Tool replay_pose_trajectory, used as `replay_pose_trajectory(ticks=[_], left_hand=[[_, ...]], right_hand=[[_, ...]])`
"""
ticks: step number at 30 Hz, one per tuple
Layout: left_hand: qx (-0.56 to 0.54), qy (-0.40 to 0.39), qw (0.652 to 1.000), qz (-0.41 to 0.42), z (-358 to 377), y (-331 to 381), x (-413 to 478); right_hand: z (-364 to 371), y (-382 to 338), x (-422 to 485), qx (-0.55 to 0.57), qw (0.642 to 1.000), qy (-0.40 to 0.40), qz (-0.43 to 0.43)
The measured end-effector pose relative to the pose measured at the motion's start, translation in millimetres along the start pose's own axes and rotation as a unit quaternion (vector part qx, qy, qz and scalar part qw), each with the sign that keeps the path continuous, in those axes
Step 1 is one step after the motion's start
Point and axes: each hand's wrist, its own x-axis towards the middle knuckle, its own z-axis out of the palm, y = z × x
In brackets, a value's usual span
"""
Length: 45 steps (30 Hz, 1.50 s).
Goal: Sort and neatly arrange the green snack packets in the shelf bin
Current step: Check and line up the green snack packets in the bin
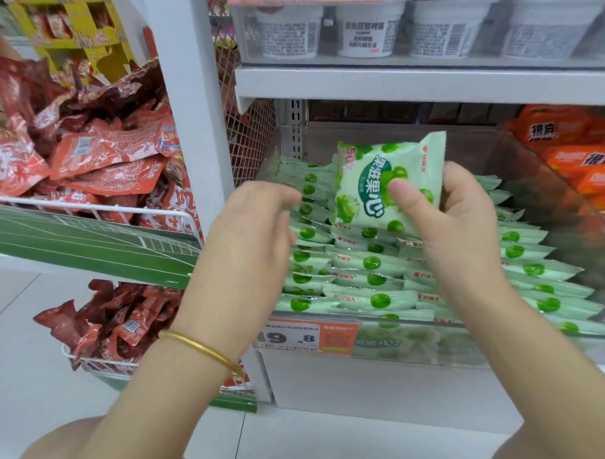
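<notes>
A clear plastic shelf bin [553, 190] holds several rows of light green snack packets [372, 266] standing on edge. My right hand [455, 231] grips one green packet [381, 177] upright above the rows, thumb across its printed front. My left hand [257, 221] hovers at the bin's left side with fingers curled toward the left row; whether it pinches a packet there is hidden by the hand itself. A gold bangle sits on the left wrist.
An orange price tag [306, 336] is fixed to the bin's front lip. Orange packets [581, 149] fill the neighbouring bin on the right. White tubs [364, 29] stand on the shelf above. Wire baskets of red packets [91, 146] hang to the left.
</notes>
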Motion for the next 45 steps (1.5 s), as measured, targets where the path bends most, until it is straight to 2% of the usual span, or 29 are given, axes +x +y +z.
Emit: replay_pose_trajectory(ticks=[3,6,10,14,17,23,26,28,29,33,35,38,41,45], left_hand=[[0.220,-0.064,0.966,0.122,12,-11,-12],[0.324,-0.128,0.931,0.112,21,-14,-22],[0.360,-0.157,0.914,0.101,22,-15,-30],[0.340,-0.125,0.925,0.112,20,-15,-36],[0.328,-0.114,0.930,0.117,17,-15,-40],[0.318,-0.115,0.934,0.112,13,-14,-44],[0.314,-0.097,0.938,0.114,13,-13,-43],[0.301,-0.071,0.944,0.119,12,-13,-42],[0.293,-0.056,0.947,0.120,12,-14,-41],[0.281,-0.021,0.953,0.115,12,-13,-39],[0.277,-0.014,0.954,0.115,15,-11,-37],[0.276,-0.014,0.956,0.102,20,-7,-36],[0.294,-0.035,0.953,0.071,27,-12,-35],[0.282,-0.068,0.956,0.054,34,-15,-32]], right_hand=[[2,0,1,0.029,0.999,-0.004,0.016],[7,0,0,0.019,0.999,-0.036,0.016],[14,0,-1,-0.014,0.998,-0.054,0.013],[23,-2,1,-0.039,0.995,-0.093,-0.001],[29,-3,2,-0.120,0.980,-0.153,-0.035],[40,-11,13,-0.333,0.901,-0.254,-0.110],[58,-3,13,-0.425,0.833,-0.312,-0.169],[64,0,13,-0.467,0.797,-0.341,-0.175],[63,-2,14,-0.468,0.795,-0.348,-0.168],[49,-9,21,-0.435,0.829,-0.318,-0.151],[51,-6,18,-0.446,0.824,-0.309,-0.163],[64,3,12,-0.450,0.806,-0.340,-0.181],[62,3,14,-0.464,0.797,-0.340,-0.185],[44,-2,20,-0.427,0.837,-0.302,-0.160]])
